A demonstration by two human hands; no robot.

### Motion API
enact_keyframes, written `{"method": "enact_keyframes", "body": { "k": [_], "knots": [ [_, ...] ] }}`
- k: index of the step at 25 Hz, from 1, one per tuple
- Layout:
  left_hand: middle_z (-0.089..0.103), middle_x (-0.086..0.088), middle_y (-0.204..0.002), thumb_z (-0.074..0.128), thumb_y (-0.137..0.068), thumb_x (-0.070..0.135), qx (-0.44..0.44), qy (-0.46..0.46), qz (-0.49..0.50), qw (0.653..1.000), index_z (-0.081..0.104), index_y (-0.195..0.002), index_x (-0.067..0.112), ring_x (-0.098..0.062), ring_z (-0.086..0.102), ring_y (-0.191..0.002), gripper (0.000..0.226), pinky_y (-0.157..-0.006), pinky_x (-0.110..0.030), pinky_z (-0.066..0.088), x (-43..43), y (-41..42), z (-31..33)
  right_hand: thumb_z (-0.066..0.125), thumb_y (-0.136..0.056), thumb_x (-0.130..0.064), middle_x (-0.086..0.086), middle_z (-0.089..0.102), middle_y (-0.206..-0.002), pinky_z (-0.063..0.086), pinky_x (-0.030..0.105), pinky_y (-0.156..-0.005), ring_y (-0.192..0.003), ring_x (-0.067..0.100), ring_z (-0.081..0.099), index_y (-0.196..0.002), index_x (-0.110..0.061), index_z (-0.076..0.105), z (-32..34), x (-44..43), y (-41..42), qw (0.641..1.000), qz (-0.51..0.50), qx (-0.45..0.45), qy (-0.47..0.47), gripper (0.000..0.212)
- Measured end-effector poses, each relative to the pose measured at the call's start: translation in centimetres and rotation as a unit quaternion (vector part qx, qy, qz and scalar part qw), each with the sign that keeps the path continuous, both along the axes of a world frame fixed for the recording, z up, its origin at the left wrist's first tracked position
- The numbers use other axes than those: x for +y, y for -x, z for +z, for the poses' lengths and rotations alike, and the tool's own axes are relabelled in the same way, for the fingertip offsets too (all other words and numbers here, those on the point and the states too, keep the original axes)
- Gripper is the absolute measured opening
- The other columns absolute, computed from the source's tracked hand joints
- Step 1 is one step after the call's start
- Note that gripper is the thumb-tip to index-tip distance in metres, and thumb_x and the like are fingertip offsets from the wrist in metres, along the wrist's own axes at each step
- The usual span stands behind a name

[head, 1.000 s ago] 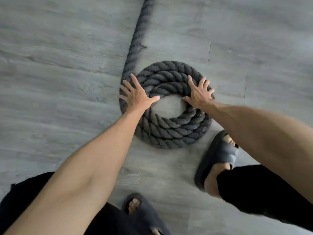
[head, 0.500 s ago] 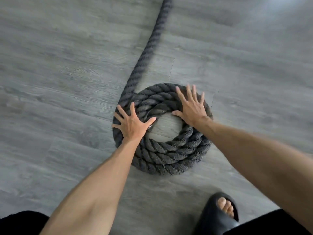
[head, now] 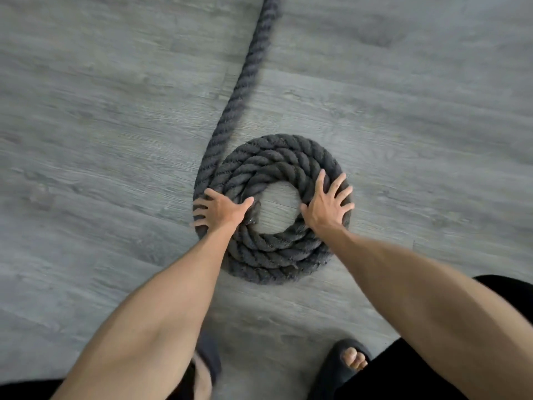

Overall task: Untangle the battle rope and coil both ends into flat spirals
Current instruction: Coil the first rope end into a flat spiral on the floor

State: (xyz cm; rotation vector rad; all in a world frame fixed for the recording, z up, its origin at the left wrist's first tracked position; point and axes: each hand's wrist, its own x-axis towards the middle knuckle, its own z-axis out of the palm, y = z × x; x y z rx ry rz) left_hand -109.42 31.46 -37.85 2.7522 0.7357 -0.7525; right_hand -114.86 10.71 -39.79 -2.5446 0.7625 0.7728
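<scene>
Rope coiled flat on grey floor at frame centre, tail running to top edge; left hand and right hand pressed on coil, fingers splayed, gripping nothing.

Grey wood-grain plank floor, seams between boards visible. Dark open-toe slide sandal at bottom right, toes showing. Second dark sandal bottom centre, partly hidden. Black trouser leg lower right.
</scene>
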Motion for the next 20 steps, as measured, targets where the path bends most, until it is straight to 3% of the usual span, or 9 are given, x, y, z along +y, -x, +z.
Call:
{"method": "enact_keyframes", "body": {
  "k": [3, 10, 13, 15, 17, 20],
  "knots": [
    [0.021, -0.027, -0.156, 0.067, -0.070, 0.073, -0.130, -0.009, -0.156, 0.979, 0.026, -0.142, 0.008, -0.045, 0.017, -0.145, 0.105, -0.110, -0.073, 0.015, -1.2, -3.3, 0.2, 0.066, -0.090, -0.041, 0.023, -0.020, -0.164, 0.017, 0.075, -0.113, -0.149, 0.055, -0.005, -0.161, -0.027, -0.008, -0.2, -2.5, -4.3, 0.997, 0.073, -0.003, 0.003, 0.103],
    [0.007, -0.025, -0.161, 0.057, -0.069, 0.083, -0.074, 0.015, -0.386, 0.919, 0.004, -0.157, 0.020, -0.045, -0.001, -0.149, 0.120, -0.108, -0.077, 0.001, -5.4, -14.4, -0.6, 0.071, -0.088, -0.048, 0.015, -0.020, -0.166, 0.019, 0.074, -0.113, -0.151, 0.050, -0.007, -0.161, -0.035, -0.007, -0.7, -6.6, -13.0, 0.982, 0.189, -0.009, 0.014, 0.107],
    [-0.002, -0.026, -0.162, 0.056, -0.063, 0.088, -0.041, -0.001, -0.434, 0.900, -0.007, -0.157, 0.021, -0.048, -0.010, -0.147, 0.132, -0.105, -0.080, -0.005, -7.1, -18.9, -1.4, 0.071, -0.089, -0.048, 0.012, -0.019, -0.167, 0.018, 0.070, -0.116, -0.153, 0.046, -0.006, -0.161, -0.037, -0.007, -0.6, -7.6, -17.6, 0.969, 0.245, -0.012, 0.039, 0.106],
    [0.004, -0.026, -0.161, 0.058, -0.063, 0.086, -0.035, -0.019, -0.455, 0.890, -0.008, -0.157, 0.020, -0.048, 0.001, -0.147, 0.132, -0.106, -0.080, 0.002, -7.1, -21.4, -2.5, 0.072, -0.089, -0.045, 0.010, -0.017, -0.168, 0.014, 0.070, -0.117, -0.154, 0.044, -0.007, -0.161, -0.038, -0.006, -0.2, -7.6, -20.6, 0.961, 0.270, -0.026, 0.047, 0.106],
    [0.021, -0.025, -0.154, 0.059, -0.064, 0.084, -0.072, -0.033, -0.456, 0.886, 0.002, -0.157, 0.015, -0.046, 0.024, -0.138, 0.129, -0.107, -0.075, 0.016, -6.5, -23.0, -3.1, 0.070, -0.091, -0.041, 0.007, -0.012, -0.170, 0.013, 0.072, -0.118, -0.155, 0.039, -0.007, -0.161, -0.037, -0.003, -0.1, -6.6, -22.4, 0.963, 0.252, -0.065, 0.069, 0.101],
    [0.035, -0.025, -0.145, 0.053, -0.062, 0.087, -0.131, -0.055, -0.431, 0.891, 0.017, -0.152, 0.004, -0.043, 0.032, -0.130, 0.128, -0.106, -0.071, 0.020, -5.2, -25.4, -3.4, 0.060, -0.096, -0.048, 0.018, -0.006, -0.169, 0.009, 0.077, -0.114, -0.155, 0.042, -0.005, -0.162, -0.025, -0.004, -1.0, -3.2, -21.2, 0.983, 0.042, -0.110, 0.141, 0.095]
  ]
}}
